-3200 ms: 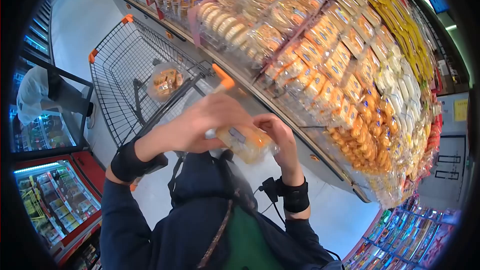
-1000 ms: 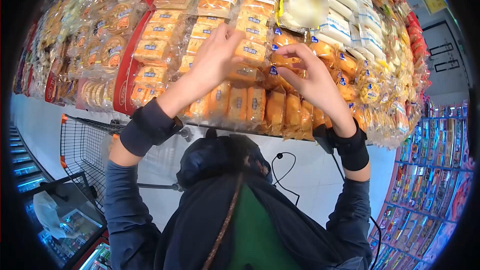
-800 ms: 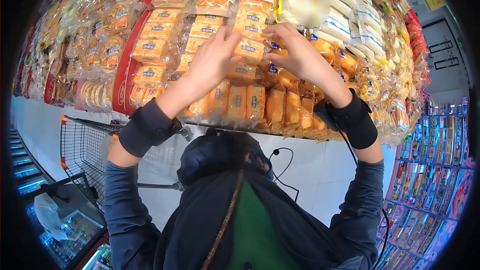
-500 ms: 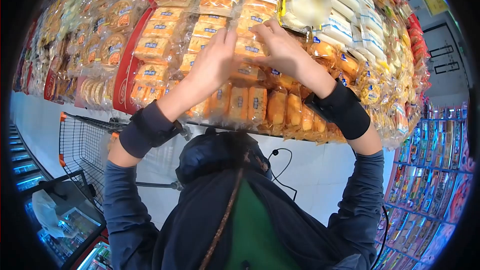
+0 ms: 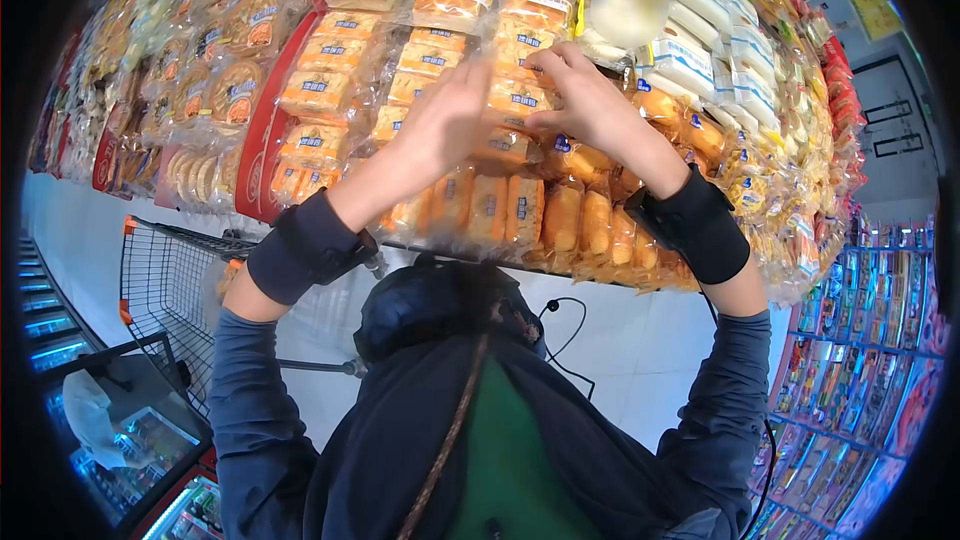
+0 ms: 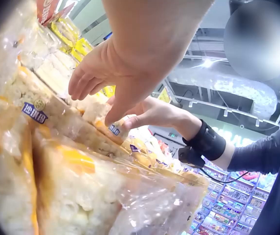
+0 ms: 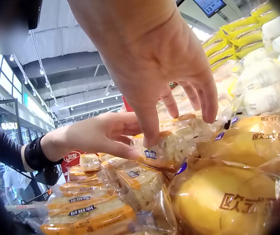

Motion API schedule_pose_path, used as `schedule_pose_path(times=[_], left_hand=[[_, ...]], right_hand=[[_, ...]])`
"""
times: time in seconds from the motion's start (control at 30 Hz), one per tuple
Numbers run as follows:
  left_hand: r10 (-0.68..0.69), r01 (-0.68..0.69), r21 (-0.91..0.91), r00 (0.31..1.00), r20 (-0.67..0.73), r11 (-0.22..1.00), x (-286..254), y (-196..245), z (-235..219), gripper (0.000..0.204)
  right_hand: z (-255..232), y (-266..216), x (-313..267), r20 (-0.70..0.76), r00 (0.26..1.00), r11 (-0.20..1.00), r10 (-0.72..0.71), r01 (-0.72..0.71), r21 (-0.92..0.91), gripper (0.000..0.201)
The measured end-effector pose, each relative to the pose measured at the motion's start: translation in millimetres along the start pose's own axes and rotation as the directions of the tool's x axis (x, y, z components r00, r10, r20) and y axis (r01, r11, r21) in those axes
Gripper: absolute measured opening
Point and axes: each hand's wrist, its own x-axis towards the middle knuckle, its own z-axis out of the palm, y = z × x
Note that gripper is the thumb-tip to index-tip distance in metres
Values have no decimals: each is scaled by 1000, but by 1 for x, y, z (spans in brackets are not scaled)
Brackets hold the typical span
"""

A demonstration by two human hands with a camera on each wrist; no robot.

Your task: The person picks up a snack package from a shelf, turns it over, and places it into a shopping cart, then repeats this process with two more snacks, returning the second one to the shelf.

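Note:
Both hands are over the rows of wrapped orange-edged cakes. In the head view the left hand (image 5: 440,125), blurred, hovers with loosely bent fingers at the left of one wrapped cake (image 5: 520,100). At that cake's right side is the right hand (image 5: 595,115), its thumb and fingers apart. The right wrist view shows the right hand's (image 7: 164,63) thumb against a labelled cake (image 7: 152,152), its other fingers hanging beyond; the left hand's (image 7: 88,137) thumb lies near the same cake. In the left wrist view the left hand (image 6: 125,63) has relaxed fingers above the packs.
Round yellow cakes (image 7: 218,196) lie beside the cake rows, with white packs (image 5: 685,60) farther right. A red divider (image 5: 270,140) stands to the left. The wire cart (image 5: 160,280) is at lower left, and shelves (image 5: 860,340) are at right.
Earlier, both hands held a wrapped item near the cart; now they are over the display. The right hand has come in leftward toward the left one. Lately the left has shifted slightly and blurred.

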Motion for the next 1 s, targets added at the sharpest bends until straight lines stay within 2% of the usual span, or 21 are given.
schedule_pose_path(times=[0.13, 0.2, 0.23, 0.33, 0.37, 0.43, 0.53, 0.67, 0.73, 0.77, 0.83, 0.87, 0.93, 0.97, 1.0], left_hand=[[30, -26, 63, 997, -65, 998, -28, 14, -38, 53], [114, -101, 109, 987, -114, 989, -51, 10, -69, 43], [62, -52, 140, 996, -66, 989, -62, 6, -87, 40], [-97, 75, 247, 992, 78, 966, -90, -25, -125, 37], [-145, 109, 278, 983, 112, 954, -95, -32, -131, 37], [-171, 117, 275, 968, 182, 954, -101, -46, -133, 41], [-151, 78, 317, 966, 212, 945, -107, -59, -128, 45], [-165, 81, 394, 969, 184, 916, -107, -63, -121, 56], [-157, 20, 454, 951, 267, 891, -102, -58, -124, 57], [-156, -12, 482, 939, 306, 876, -99, -55, -126, 58], [-90, -47, 496, 964, 249, 867, -101, -49, -129, 57], [-55, -66, 504, 974, 221, 861, -103, -45, -130, 56], [31, -80, 408, 992, 123, 909, -101, -19, -137, 56], [69, -90, 359, 995, 71, 929, -100, -4, -138, 56], [74, -82, 227, 996, 41, 970, -99, 6, -134, 58]], right_hand=[[-7, -8, -21, -83, 994, 998, -64, 63, -14, 55], [-20, -25, -41, -121, 991, 998, -62, 62, 1, 52], [-26, -33, -50, -141, 988, 998, -60, 62, 7, 51], [-32, -46, -74, -50, 997, 996, 54, -50, 75, 50], [-30, -46, -75, -81, 997, 998, 3, 2, 69, 48], [-21, -44, -78, -141, 985, 993, -101, 109, 53, 43], [-14, -51, -72, -106, 989, 980, -100, 116, 161, 41], [-13, -65, -70, -104, 989, 979, -102, 119, 164, 38], [-11, -66, -70, -148, 978, 975, -144, 166, 148, 38], [-12, -67, -71, -142, 983, 981, -114, 134, 142, 39], [-17, -69, -75, -132, 990, 989, -53, 71, 130, 40], [-18, -68, -79, -176, 983, 992, -55, 73, 99, 41], [-19, -68, -86, -260, 964, 997, -59, 70, 36, 45], [-19, -71, -87, -258, 963, 993, -74, 94, 67, 48], [-19, -75, -88, -254, 963, 988, -89, 118, 99, 52]])
